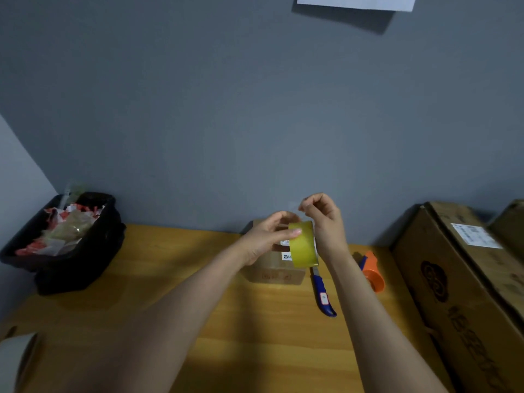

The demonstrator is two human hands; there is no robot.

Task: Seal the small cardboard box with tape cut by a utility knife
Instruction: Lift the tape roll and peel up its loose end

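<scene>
A roll of yellowish tape (pixel 302 244) is held upright above the table by my left hand (pixel 268 236), whose thumb and fingers clasp its rim. Just above and right of the roll, my right hand (pixel 321 214) pinches the clear loose end of the tape between thumb and fingers. Behind and below the roll, partly hidden, the small cardboard box (pixel 272 268) sits on the wooden table (pixel 170 293), white labels on its top. A blue-handled utility knife (pixel 321 293) lies on the table just right of the box, blade end pointing toward the box.
An orange tape dispenser (pixel 373 272) lies right of the knife. Large cardboard boxes (pixel 459 279) line the right edge. A black bin (pixel 61 239) full of scrap paper and tape stands at the left. A pale roll (pixel 14 361) shows at the bottom left corner. A grey wall backs the table.
</scene>
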